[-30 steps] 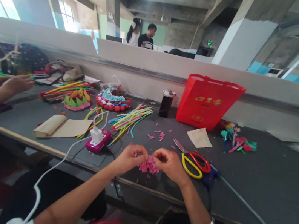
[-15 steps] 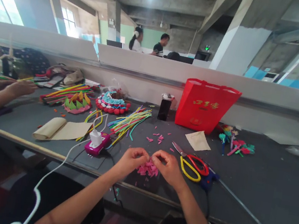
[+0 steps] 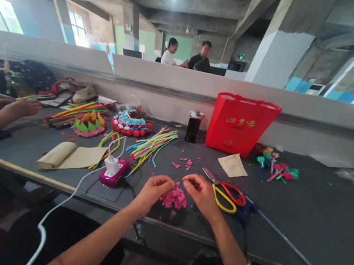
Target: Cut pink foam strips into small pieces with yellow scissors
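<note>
Over a small heap of pink scraps [image 3: 173, 198], thin and petal-like, my two hands face each other. My left hand [image 3: 156, 191] is closed in a pinch at the heap's left edge; whatever is between its fingertips is too small to make out. On the other side, my right hand [image 3: 201, 194] also has thumb and forefinger curled together, with any held piece not visible. A gap separates the fingertips of the two hands. Scissors [image 3: 225, 196] with one red and one yellow handle lie just right of my right hand. More loose pink bits [image 3: 188, 164] lie beyond the heap.
A purple power socket [image 3: 113, 175] with white plug and cable is at left, beside a paper roll [image 3: 69, 156] and colored sticks [image 3: 155, 142]. Behind stand a dark bottle [image 3: 193, 128] and red bag [image 3: 240, 127]. Another person's hands [image 3: 20, 108] work at far left.
My hands have drawn slightly apart; the right fingertips have moved up and away from the left ones, uncovering more of the pink heap. The people in the background have shifted.
</note>
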`<state>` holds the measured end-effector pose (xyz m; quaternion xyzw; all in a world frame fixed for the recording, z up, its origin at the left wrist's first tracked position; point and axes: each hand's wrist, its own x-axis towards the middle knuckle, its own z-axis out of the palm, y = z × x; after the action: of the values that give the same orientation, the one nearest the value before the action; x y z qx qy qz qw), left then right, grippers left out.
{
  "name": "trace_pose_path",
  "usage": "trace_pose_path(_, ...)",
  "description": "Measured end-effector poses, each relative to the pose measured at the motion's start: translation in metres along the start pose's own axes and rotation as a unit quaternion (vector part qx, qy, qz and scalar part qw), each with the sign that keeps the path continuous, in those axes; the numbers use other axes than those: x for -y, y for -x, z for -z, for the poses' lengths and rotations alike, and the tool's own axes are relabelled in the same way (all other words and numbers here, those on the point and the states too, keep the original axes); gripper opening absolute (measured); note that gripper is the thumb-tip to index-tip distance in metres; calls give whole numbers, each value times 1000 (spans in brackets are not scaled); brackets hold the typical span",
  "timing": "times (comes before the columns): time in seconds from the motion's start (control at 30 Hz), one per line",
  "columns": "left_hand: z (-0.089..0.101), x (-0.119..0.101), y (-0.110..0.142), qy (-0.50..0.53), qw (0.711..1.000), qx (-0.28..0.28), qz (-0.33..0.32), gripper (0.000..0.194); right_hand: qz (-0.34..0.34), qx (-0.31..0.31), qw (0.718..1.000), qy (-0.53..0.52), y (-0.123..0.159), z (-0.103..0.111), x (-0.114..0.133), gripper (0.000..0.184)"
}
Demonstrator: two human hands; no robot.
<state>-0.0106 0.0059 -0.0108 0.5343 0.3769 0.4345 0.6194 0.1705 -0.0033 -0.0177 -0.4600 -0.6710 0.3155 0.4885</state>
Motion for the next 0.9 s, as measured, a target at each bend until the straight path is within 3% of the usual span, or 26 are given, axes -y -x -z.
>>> trace_pose_path(0.37, -15, -2, 2, -38, 999, 24, 1, 23, 15, 30, 997, 71, 6, -2, 8, 20)
trace_pose_path(0.5, -16, -3, 3, -48, 998, 27, 15, 23, -1, 18, 986, 164, 8, 15, 2, 25)
trace_pose_path(0.63, -8, -5, 1, 1, 1000, -8, 5, 19, -70, -66, 943, 319, 14, 59, -22, 24)
trace_pose_path(0.73, 0, -11, -2, 43, 998, -42, -25, 13, -113, -84, 898, 416, 26, 85, -40, 23)
trace_pose_path(0.9, 5, -22, -4, 133, 989, -49, -42, 8, -133, -62, 858, 491, 40, 89, -51, 39)
